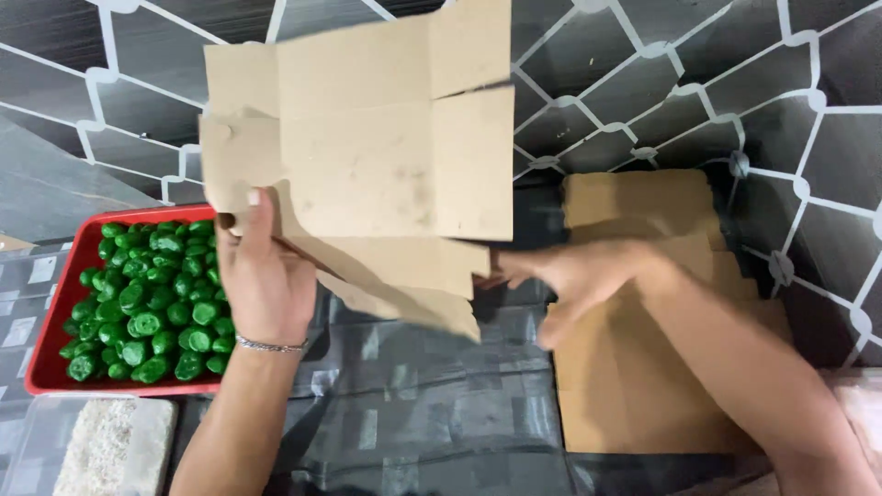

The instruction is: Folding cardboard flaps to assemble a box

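A flattened brown cardboard box is held up in front of me, flaps spread. My left hand, with a thin bracelet at the wrist, grips its lower left edge, thumb up on the card. My right hand is blurred with motion and touches the box's lower right flap; its grip is unclear. A stack of flat cardboard sheets lies under my right forearm.
A red tray full of several small green pieces sits at the left. A clear lidded container with pale grainy contents is at the bottom left. Dark patterned sheeting covers the surface; dark tiles with white lines lie beyond.
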